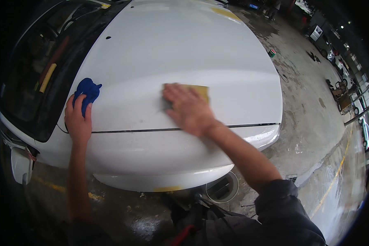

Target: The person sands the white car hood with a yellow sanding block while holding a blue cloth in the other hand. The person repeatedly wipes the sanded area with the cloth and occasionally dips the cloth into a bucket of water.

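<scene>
A car's white hood (180, 53) spreads out before me, its surface a little smudged near the lower middle. My left hand (78, 119) is closed around a bunched blue cloth (87, 91) on the hood's left side, close to the windshield. Farther right, my right hand (188, 108) lies flat and slightly blurred over a yellowish sheet that looks like sandpaper (201, 92), pressing it to the paint just above the hood's seam. Part of the sheet is hidden beneath the palm and fingers.
Below the seam curves the white fender (151, 151). A side mirror (21, 165) juts out at the left. A round bucket (236, 186) with dark contents stands on the floor by the fender. A small green can (272, 53) sits on the concrete beyond the car's front.
</scene>
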Demonstrator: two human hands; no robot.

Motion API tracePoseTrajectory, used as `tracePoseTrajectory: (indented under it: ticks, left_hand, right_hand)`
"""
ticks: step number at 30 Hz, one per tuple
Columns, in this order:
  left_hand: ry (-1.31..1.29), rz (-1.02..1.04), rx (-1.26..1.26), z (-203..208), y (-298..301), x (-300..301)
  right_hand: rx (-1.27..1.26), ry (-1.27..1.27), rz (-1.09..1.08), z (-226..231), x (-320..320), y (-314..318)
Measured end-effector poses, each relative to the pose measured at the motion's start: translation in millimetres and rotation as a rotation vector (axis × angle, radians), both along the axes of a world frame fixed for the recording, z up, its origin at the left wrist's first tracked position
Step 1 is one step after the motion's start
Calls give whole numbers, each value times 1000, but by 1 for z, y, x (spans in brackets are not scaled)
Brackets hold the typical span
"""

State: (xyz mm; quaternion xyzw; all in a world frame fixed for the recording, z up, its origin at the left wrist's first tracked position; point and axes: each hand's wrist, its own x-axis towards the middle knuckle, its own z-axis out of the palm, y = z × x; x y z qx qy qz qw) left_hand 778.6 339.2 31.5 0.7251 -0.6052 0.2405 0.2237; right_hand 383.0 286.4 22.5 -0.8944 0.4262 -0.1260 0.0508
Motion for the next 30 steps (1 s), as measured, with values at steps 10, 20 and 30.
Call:
tracePoseTrajectory:
  ticks: [10, 20, 30]
  left_hand:
    - [31, -36, -10, 0, -5, 0]
    - [20, 44, 13, 1, 3, 1]
    - [46, -5, 4, -2, 2, 6]
  right_hand:
    - [-94, -28, -23, 1, 42, 17]
    - [-22, -37, -454, -16, -161, 4]
    - [33, -20, -11, 0, -23, 25]
